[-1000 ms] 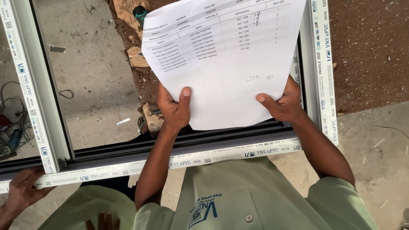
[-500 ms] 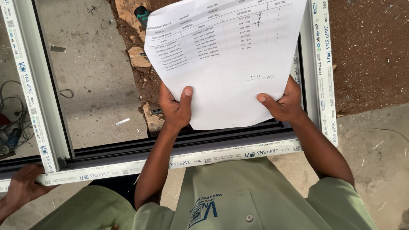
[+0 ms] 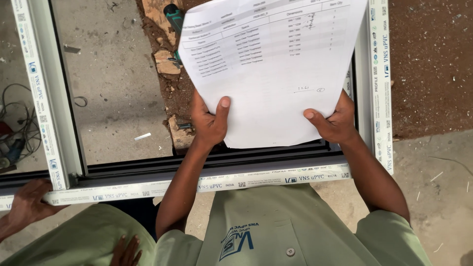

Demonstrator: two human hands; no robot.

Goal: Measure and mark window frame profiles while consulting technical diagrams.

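Observation:
A white printed sheet of paper [image 3: 276, 69] with a table of rows is held up in front of me. My left hand [image 3: 209, 123] grips its lower left edge, thumb on top. My right hand [image 3: 332, 120] grips its lower right edge the same way. Below the sheet lies a white window frame [image 3: 266, 177] with dark inner channels, flat across my front. The paper hides part of the ground inside the frame.
Another person's hand [image 3: 29, 202] rests on the frame's near left corner, and a second hand [image 3: 125, 251] shows at the bottom. Broken brick pieces [image 3: 167, 61] and a green-handled tool [image 3: 172, 15] lie on the dirt. Cables and a power tool [image 3: 15, 143] sit at left.
The paper has shifted slightly right and down in view. The other person's hand at the left has stayed on the frame corner.

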